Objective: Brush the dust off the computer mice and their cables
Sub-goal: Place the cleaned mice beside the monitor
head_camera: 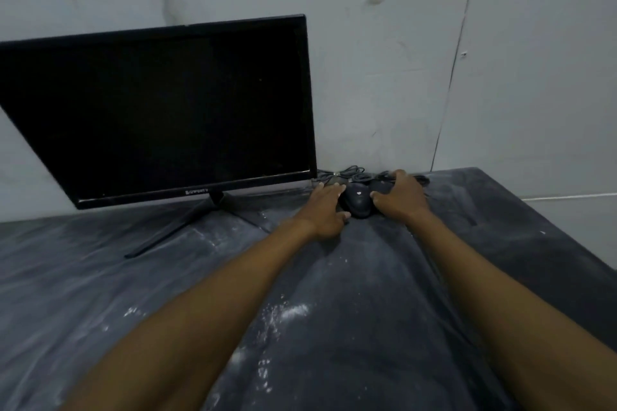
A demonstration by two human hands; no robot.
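Both hands reach the mice at the far wall

Left hand (pixel 325 210) and right hand (pixel 399 195) flank a black mouse (pixel 359 202) on the dusty table (pixel 133 294), fingers draped loosely, apparently gathering mice and cables (pixel 354 172) forward for brushing.

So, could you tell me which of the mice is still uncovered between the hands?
The black mouse in the middle, lying bare between the left hand and right hand; anything beneath the palms is hidden.

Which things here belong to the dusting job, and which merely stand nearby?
Belong to the job: black mouse between the hands; tangled cables behind it; left hand; right hand.

Merely nearby: dark monitor on its stand; dusty table; wall.
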